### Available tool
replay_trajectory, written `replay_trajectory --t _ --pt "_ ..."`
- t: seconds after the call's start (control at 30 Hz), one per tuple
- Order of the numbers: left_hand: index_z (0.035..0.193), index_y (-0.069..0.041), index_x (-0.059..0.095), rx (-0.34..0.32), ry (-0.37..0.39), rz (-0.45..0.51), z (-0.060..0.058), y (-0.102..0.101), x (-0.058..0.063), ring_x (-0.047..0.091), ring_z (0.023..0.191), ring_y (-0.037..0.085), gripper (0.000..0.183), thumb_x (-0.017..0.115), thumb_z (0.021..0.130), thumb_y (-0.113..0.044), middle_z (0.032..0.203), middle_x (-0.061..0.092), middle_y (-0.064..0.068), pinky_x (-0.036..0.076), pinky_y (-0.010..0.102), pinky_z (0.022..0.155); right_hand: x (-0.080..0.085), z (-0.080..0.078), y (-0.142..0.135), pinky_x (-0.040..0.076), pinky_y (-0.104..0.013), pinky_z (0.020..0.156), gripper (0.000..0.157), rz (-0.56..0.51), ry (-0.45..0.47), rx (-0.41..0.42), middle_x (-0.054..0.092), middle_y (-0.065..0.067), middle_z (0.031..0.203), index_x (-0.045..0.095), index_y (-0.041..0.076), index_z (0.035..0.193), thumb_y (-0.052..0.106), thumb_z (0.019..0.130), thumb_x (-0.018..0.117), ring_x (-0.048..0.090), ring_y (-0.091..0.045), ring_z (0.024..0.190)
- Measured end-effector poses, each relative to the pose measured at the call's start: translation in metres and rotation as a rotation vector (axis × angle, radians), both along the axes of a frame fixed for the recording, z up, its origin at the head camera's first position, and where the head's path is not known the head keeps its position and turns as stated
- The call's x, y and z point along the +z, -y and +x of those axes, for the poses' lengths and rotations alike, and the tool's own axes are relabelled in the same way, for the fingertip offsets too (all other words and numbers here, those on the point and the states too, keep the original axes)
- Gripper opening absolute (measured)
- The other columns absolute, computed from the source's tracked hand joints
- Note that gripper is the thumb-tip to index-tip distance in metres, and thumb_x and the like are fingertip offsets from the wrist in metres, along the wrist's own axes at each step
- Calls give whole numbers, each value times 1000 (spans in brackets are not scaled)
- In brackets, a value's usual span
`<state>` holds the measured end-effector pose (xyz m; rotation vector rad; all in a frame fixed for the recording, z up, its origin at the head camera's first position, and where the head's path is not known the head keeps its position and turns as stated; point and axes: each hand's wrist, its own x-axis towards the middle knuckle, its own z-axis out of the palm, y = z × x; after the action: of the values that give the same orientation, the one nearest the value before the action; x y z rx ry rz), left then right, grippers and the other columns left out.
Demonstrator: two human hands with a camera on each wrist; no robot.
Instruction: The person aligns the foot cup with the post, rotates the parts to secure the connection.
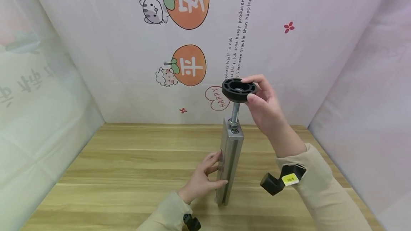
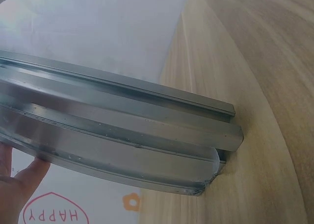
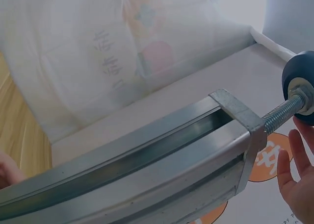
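Observation:
A slotted aluminium profile (image 1: 232,159) stands upright over the wooden table, its lower end at the tabletop in the left wrist view. My left hand (image 1: 205,177) grips its sides low down, thumb on the near face. From the metal end plate (image 3: 240,116) on top rises a threaded bolt (image 3: 284,113) with a nut at its base. The bolt carries a round black levelling foot (image 1: 239,90), its ribbed hollow side facing up. My right hand (image 1: 264,108) pinches the foot's rim at the right between thumb and fingers.
The wooden table (image 1: 128,167) meets a printed white cloth backdrop (image 1: 128,81) behind. White cloth walls close in the left side (image 1: 41,92) and the right side (image 1: 363,99). A small black camera mount (image 1: 279,181) sits on the right sleeve.

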<state>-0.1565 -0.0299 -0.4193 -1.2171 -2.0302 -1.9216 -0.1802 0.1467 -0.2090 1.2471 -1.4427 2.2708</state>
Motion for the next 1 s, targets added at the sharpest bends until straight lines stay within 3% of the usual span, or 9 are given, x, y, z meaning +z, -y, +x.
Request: replay_trajectory --t 0.23,0.63,0.87,0.93,1.0 --pt "150 -18 28 -4 -2 3 0 -1 0 40 129 12 83 70 81 3 141 37 21 47 43 100 4 11 3 53 -21 83 24 36 -22 -236 63 -4 109 62 15 101 15 80 75 60 -15 98" --pt "150 -16 27 -15 8 13 0 0 -1 41 127 9 84 70 81 3 140 36 22 47 46 100 3 20 13 53 -19 86 35 52 -126 -456 60 -1 104 60 17 99 28 74 82 60 -12 97" --pt "150 -15 28 -18 13 20 1 0 -1 41 127 8 83 70 80 4 140 37 21 48 41 100 2 23 18 53 -18 81 57 128 -305 -747 53 7 100 49 -15 97 31 79 77 58 -11 96" --pt "150 -15 27 -20 10 21 1 0 0 41 127 8 84 70 80 4 139 37 22 48 41 100 2 23 21 52 -17 80 59 141 -338 -815 52 9 99 50 -15 96 35 79 75 58 -10 96" --pt "150 -15 27 -21 14 23 2 0 1 41 126 8 84 70 81 4 139 37 22 48 41 100 3 23 24 52 -17 79 63 163 -377 -890 53 2 97 51 -14 94 43 79 73 56 -9 96"
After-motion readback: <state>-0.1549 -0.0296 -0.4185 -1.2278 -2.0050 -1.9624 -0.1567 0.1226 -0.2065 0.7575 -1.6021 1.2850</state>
